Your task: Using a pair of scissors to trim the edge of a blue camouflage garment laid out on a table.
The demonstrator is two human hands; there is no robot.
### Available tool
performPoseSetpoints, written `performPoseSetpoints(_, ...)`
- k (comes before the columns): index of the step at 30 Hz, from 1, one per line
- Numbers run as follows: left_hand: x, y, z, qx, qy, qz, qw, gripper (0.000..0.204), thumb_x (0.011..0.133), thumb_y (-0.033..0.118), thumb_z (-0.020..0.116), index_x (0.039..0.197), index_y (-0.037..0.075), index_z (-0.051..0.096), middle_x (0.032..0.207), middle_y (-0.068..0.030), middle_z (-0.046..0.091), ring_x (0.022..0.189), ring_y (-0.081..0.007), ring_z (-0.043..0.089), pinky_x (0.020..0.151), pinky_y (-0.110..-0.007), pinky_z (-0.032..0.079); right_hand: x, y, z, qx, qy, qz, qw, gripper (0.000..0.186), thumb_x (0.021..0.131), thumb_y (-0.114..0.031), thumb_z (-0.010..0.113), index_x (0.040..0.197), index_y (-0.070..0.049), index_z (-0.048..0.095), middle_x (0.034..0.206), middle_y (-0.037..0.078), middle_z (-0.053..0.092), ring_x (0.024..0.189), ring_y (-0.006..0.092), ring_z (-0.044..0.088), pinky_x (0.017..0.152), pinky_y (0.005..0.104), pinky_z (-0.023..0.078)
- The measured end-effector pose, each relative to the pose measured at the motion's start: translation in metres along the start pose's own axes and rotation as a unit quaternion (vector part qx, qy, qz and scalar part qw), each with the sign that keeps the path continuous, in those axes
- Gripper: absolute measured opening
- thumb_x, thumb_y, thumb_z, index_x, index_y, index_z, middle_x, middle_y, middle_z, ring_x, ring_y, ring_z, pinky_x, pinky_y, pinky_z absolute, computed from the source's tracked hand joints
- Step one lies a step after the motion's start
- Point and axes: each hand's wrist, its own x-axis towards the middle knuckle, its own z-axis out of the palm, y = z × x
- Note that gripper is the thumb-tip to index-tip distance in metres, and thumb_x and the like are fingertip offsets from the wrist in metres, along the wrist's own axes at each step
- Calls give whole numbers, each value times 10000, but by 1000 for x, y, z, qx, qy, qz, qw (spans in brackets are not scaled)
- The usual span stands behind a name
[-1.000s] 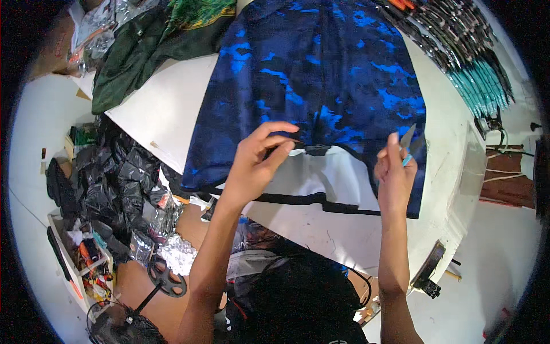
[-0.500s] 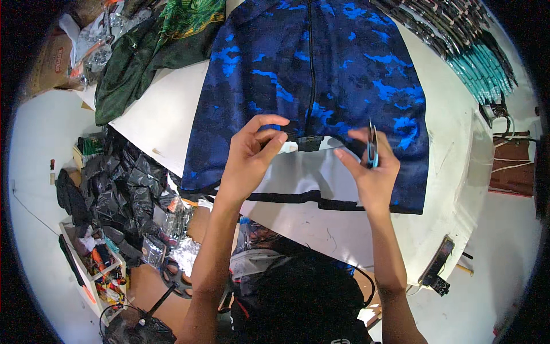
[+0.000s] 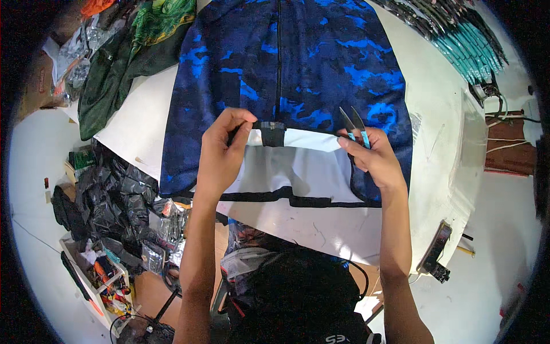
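A blue camouflage garment (image 3: 309, 63) with a dark zip (image 3: 279, 63) lies spread on the table. Its lower edge is turned up, so the white inner side (image 3: 309, 166) and black hem trim (image 3: 258, 196) show. Between thumb and fingers, my left hand (image 3: 222, 152) pinches the raised fold left of the zip's end. My right hand (image 3: 375, 155) carries thread snips (image 3: 356, 127) with light blue grips, their two blades pointing up and apart. Its thumb and a finger also hold the right end of the raised fold. A black patch (image 3: 273, 134) crosses the fold between my hands.
The white table (image 3: 441, 149) runs under the garment. A dark green garment (image 3: 109, 92) lies at the far left, and a stack of folded pieces with teal edges (image 3: 470, 46) at the far right. Black plastic bags (image 3: 109, 183) and an open box of small items (image 3: 97, 275) stand left.
My hands have spread further apart, drawing the fold taut between them. The snips' blades now show spread apart. The whole view has shifted, with the garment further left.
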Motion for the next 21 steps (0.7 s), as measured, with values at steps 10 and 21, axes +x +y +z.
performPoseSetpoints(10,2,-3,2,23,-10,-21,999,76,867,-34,522,915,4,568,793,-8,584,752,-43,497,667,-191,392,-4,0,10,-2,26,-86,996,204,785,-107,692,975,-41,655,597,-71,470,448,1,340,392,180,220)
performPoseSetpoints(21,-2,-4,2,14,-15,-8,1000,69,866,-31,524,917,-8,565,813,-19,594,802,-60,530,712,-192,401,-4,14,20,79,112,-87,987,92,838,-136,647,890,-60,646,655,-54,535,484,-3,360,425,175,255)
